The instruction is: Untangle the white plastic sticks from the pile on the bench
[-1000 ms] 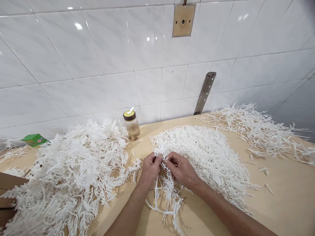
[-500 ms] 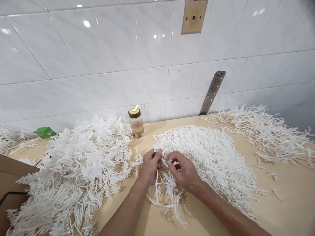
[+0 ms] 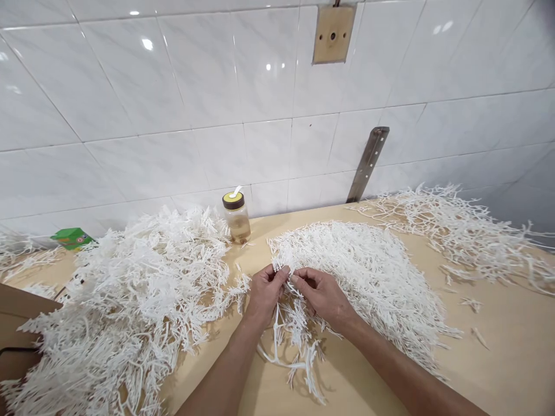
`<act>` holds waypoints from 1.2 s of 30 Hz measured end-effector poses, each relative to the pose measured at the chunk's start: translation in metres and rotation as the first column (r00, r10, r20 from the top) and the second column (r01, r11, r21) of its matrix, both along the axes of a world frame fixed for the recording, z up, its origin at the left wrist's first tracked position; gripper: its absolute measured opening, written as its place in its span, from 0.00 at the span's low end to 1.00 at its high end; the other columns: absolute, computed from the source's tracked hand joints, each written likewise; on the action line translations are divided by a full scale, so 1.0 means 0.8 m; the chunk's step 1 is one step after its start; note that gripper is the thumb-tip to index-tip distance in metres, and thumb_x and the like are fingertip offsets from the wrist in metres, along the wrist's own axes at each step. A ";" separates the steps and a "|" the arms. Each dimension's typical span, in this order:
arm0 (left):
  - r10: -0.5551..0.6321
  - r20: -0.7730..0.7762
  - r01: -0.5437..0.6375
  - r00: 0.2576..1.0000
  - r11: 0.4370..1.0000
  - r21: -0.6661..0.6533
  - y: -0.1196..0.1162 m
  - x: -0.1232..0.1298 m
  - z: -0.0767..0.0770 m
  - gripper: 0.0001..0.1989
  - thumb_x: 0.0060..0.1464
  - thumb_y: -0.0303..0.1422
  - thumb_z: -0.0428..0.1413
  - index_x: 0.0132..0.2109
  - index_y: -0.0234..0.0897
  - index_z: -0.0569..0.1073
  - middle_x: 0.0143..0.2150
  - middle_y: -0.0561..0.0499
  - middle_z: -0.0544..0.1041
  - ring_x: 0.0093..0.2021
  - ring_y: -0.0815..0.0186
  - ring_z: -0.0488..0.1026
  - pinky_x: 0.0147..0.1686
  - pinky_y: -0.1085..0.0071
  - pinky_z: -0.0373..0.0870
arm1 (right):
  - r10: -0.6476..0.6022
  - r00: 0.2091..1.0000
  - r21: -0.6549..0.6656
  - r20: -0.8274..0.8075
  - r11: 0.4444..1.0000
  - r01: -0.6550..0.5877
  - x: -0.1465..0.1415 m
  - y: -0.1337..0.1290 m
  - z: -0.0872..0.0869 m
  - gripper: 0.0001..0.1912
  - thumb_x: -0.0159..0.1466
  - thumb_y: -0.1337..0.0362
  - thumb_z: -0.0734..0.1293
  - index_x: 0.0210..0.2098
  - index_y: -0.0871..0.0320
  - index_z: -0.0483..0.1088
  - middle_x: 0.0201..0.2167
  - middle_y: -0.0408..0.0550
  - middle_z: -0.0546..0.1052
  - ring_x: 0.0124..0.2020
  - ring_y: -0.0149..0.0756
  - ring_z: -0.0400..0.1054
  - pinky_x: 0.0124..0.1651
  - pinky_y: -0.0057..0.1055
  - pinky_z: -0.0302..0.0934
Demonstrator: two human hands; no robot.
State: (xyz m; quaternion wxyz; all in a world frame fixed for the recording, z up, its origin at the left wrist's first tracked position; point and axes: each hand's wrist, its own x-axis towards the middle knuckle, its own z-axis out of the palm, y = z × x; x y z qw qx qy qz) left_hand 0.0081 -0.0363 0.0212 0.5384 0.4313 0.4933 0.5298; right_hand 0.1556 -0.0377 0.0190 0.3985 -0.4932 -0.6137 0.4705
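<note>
A white branched plastic stem point(image 3: 276, 335) with fine twig-like tips hangs down from between my two hands over the table. My left hand point(image 3: 263, 292) is closed, thumb and fingers pinching the upper part of this stem. Right beside it, my right hand point(image 3: 323, 297) is closed too, its thumb and index finger pinching at the same white strands. What lies exactly between the fingertips is too small to make out. Just behind and to the right of the hands spreads a flat heap of white sprigs point(image 3: 355, 266). A taller, looser pile of white branched sprigs point(image 3: 143, 289) lies to the left.
A lidded clear jar point(image 3: 237, 222) stands near the tiled wall. Thin bare white stems point(image 3: 468, 231) lie at the far right of the table point(image 3: 498, 370). On the left are a green box point(image 3: 71, 238) and a brown box point(image 3: 21, 315). A metal bracket point(image 3: 368, 164) is against the wall.
My right hand's thumb and index finger have come in closer to my left fingertips. The left hand keeps its pinch. The whole view has shifted slightly.
</note>
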 end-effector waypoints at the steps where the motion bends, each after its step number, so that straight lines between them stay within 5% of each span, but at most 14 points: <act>1: 0.007 -0.031 -0.007 0.999 1.000 0.007 -0.001 0.001 0.001 0.21 0.48 0.48 0.62 0.25 0.35 0.66 0.17 0.59 0.59 0.19 0.76 0.53 0.21 0.75 0.49 | -0.004 1.000 -0.013 -0.003 1.000 0.004 0.000 0.000 0.000 0.18 0.62 0.48 0.65 0.34 0.58 0.73 0.19 0.40 0.69 0.14 0.26 0.57 0.18 0.25 0.56; 18: 0.084 -0.197 -0.072 0.977 0.995 0.070 0.001 0.007 -0.021 0.20 0.49 0.47 0.60 0.25 0.36 0.66 0.20 0.58 0.58 0.22 0.73 0.54 0.23 0.74 0.50 | -0.093 0.995 -0.050 0.033 0.994 0.094 -0.001 0.004 -0.007 0.13 0.60 0.53 0.66 0.30 0.57 0.70 0.18 0.39 0.68 0.14 0.27 0.59 0.18 0.25 0.56; 25: 0.109 -0.184 -0.098 0.977 0.993 0.072 0.001 0.007 -0.025 0.20 0.49 0.46 0.61 0.24 0.36 0.65 0.20 0.58 0.58 0.22 0.73 0.53 0.23 0.75 0.49 | -0.157 0.978 0.118 0.136 0.983 0.141 -0.004 0.002 -0.009 0.07 0.60 0.60 0.64 0.27 0.56 0.66 0.20 0.41 0.70 0.21 0.31 0.62 0.25 0.28 0.57; 36: 0.096 -0.189 -0.084 0.977 0.994 0.069 0.002 0.005 -0.022 0.20 0.48 0.46 0.61 0.24 0.36 0.65 0.21 0.57 0.61 0.23 0.72 0.56 0.25 0.75 0.52 | -0.121 0.974 0.428 0.190 0.903 0.028 -0.005 -0.003 -0.014 0.05 0.64 0.65 0.61 0.31 0.56 0.65 0.26 0.44 0.70 0.26 0.33 0.63 0.31 0.31 0.59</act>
